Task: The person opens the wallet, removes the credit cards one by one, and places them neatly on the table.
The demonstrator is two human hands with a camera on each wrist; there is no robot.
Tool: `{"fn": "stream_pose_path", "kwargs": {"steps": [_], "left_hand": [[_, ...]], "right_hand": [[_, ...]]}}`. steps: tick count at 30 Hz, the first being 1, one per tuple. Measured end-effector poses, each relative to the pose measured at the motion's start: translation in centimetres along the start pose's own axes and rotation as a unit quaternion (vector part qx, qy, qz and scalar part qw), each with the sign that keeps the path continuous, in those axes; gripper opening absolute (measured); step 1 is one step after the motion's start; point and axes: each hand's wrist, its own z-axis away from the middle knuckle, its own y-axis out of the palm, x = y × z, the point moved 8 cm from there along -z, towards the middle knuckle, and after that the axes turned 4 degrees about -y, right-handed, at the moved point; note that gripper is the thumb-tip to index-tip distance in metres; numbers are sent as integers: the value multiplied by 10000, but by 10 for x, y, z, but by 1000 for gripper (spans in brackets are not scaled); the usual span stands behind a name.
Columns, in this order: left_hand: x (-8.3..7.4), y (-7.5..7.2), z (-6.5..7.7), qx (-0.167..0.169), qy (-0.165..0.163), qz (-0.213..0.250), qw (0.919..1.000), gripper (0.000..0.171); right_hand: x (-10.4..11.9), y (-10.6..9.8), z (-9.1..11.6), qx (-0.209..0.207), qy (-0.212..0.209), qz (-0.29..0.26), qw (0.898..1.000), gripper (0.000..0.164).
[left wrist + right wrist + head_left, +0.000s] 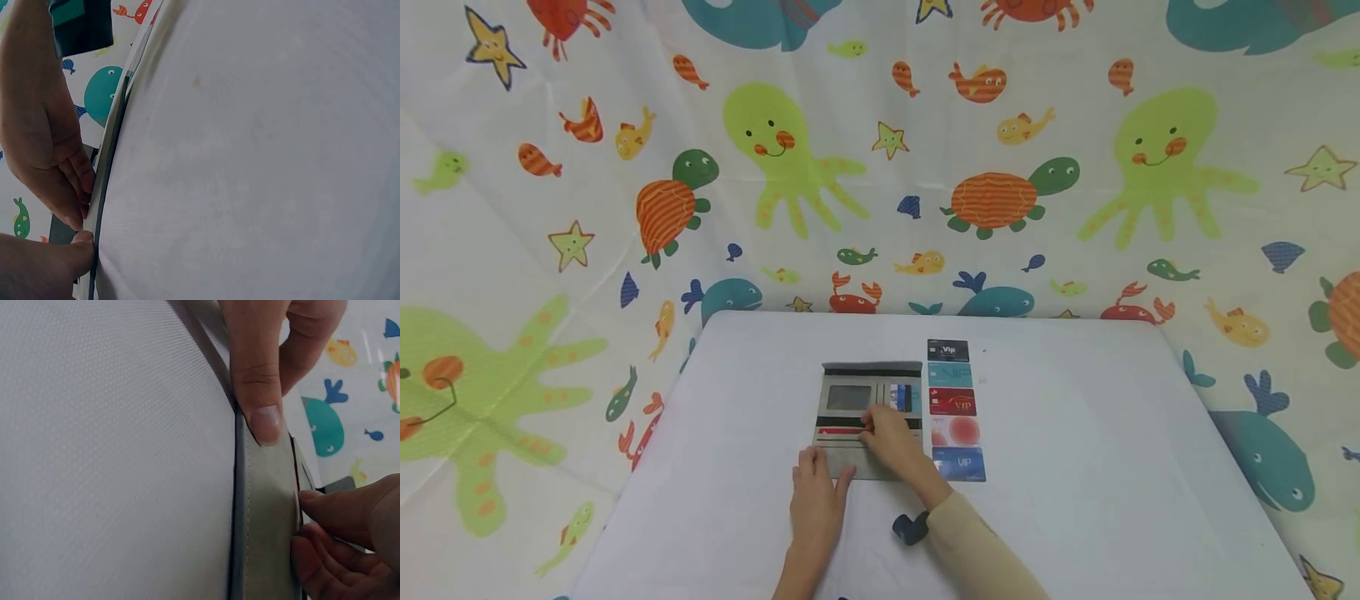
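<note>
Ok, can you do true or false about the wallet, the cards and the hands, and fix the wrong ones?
1. Five cards lie in a column beside the wallet. True.
2. The wallet is folded shut. False: it lies open.
3. The left hand touches the wallet. True.
4. The column's blue card is farthest from the person. False: it is nearest; the black card is farthest.
5. The right hand is on the black card. False: it is over the wallet.
6. The column's middle card is red. True.

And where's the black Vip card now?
In the head view, the black Vip card lies just off the upper right corner of the wallet, directly above the teal card.
</note>
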Motion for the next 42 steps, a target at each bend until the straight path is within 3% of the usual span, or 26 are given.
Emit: {"fn": "stream_pose_path", "kwargs": {"steps": [12,25,32,42], "left_hand": [[-1,1,0,31,-50,-73,10000,66],[0,2,-2,161,-112,-59,9998,68],[0,2,-2,108,-65,-37,9999,67],[-1,1,-2,19,13,92,10000,67]], "right_hand": [[6,9,-6,272,-73,635,9976,9],[2,12,-12,482,-75,575,9972,7],[4,13,-14,566,-220,678,9958,8],[0,15,-18,696,-70,750,9947,14]]}}
